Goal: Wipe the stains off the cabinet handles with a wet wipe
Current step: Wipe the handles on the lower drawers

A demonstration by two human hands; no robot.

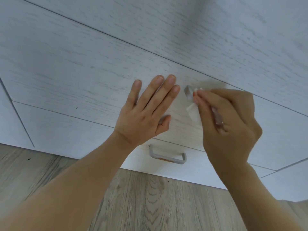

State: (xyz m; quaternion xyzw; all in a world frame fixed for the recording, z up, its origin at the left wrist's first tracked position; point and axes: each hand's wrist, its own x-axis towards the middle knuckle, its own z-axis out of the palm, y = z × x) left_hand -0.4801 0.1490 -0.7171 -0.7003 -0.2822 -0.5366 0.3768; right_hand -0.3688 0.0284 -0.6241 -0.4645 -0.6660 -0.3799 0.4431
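Note:
My left hand [146, 110] lies flat with straight fingers on a white wood-grain drawer front [83, 77]. Just to its right my right hand [228, 124] pinches a white wet wipe [194, 112] against the left end of a grey drawer handle [188, 92]; my hand hides the rest of that handle. One drawer lower, a second grey handle [167, 157] shows in full, with an orange-brown stain along its lower bar.
The cabinet has several stacked drawer fronts, with a separate door panel [10, 120] at the far left. A small dark speck [76, 108] marks the drawer left of my hands. Grey-brown wood-look flooring [150, 205] runs below the cabinet base.

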